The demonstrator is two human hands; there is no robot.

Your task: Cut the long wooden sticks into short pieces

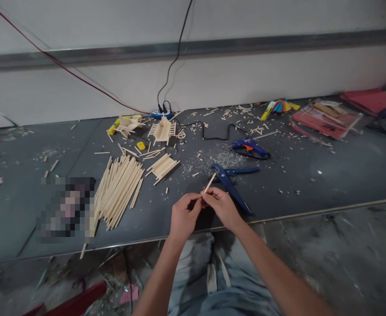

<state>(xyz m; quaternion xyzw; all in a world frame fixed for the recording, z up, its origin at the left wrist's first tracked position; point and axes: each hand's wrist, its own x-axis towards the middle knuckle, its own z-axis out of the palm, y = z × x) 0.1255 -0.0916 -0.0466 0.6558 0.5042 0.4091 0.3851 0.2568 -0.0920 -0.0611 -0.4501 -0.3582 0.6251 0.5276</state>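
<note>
**Wooden stick at your fingertips**

Your right hand pinches the stick above the dark table, near its front edge, with the free end pointing away from you. Your left hand has its fingertips at the lower end; I cannot tell whether they grip it. 1 blue cutter lies just beside your right hand.

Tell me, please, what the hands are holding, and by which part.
A wooden stick, by the end nearest the person, in the right hand; the left hand meets it there, its grip unclear.
</note>
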